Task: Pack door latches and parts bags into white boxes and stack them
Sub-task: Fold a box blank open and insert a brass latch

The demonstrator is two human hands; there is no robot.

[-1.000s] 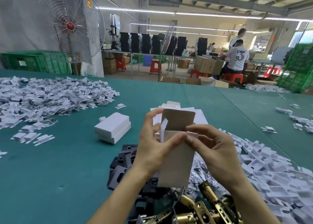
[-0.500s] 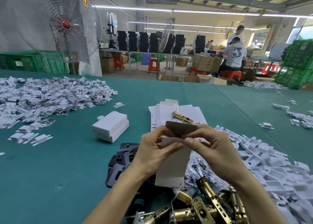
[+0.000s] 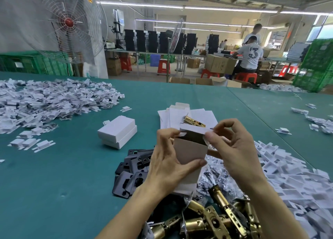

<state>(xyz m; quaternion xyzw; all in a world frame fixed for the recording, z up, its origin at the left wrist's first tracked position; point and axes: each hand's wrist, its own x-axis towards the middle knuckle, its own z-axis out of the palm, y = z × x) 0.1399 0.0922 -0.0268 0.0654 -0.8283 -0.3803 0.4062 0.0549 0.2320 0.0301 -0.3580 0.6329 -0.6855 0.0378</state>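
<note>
My left hand [image 3: 167, 168] grips an upright white box [image 3: 189, 154] round its body, thumb across the front. My right hand [image 3: 232, 148] pinches the box's top flap [image 3: 192, 130], which is folded over the opening. Two closed white boxes [image 3: 118, 131] lie stacked to the left. Flat white box blanks [image 3: 180, 116] lie behind, with one brass door latch [image 3: 193, 121] on them. More brass latches [image 3: 216, 219] are heaped at the near edge. Clear parts bags [image 3: 214, 175] lie under my hands, beside black plates [image 3: 133, 173].
The green table [image 3: 63, 175] holds a large heap of small white parts [image 3: 45, 101] at the left and another heap [image 3: 292, 177] at the right. A standing fan [image 3: 68, 24] is behind the table. People work at the far benches [image 3: 250, 54].
The box has been lowered and its top flap folded down over the opening. The brass latch on the flat blanks behind came into sight.
</note>
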